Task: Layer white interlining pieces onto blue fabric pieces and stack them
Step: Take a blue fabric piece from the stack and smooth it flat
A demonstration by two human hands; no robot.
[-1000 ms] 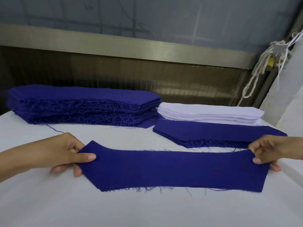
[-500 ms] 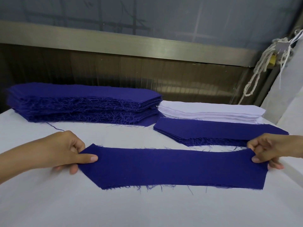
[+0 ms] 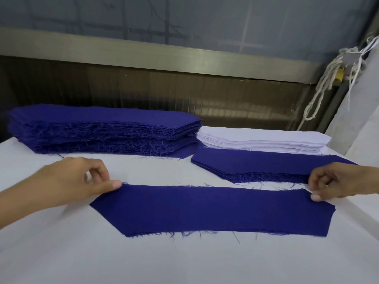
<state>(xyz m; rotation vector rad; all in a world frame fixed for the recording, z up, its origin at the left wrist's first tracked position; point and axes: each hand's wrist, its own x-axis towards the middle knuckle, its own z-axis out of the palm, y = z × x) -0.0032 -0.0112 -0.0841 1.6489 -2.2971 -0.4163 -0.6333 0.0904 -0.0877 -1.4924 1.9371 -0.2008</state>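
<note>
One blue fabric piece (image 3: 211, 210) lies flat on the white table (image 3: 184, 259), its long side running left to right. My left hand (image 3: 82, 181) rests at its far left corner, with the thumb tip touching the edge and the fingers loosely curled above the table. My right hand (image 3: 336, 181) is at the far right corner, where its thumb tip touches the fabric edge. A tall stack of blue pieces (image 3: 102, 130) stands at the back left. At the back right is a white interlining stack (image 3: 262, 140), with a low blue stack (image 3: 256, 162) in front of it.
A metal rail and a dark panel (image 3: 184, 95) close off the far side of the table. Knotted white cord (image 3: 320, 93) hangs at the right beside a white wall surface. The table's right edge runs close to my right hand.
The blue piece has been lowered flat onto the table. Both hands have loosened from pinching its ends to only touching the far corners with the thumbs.
</note>
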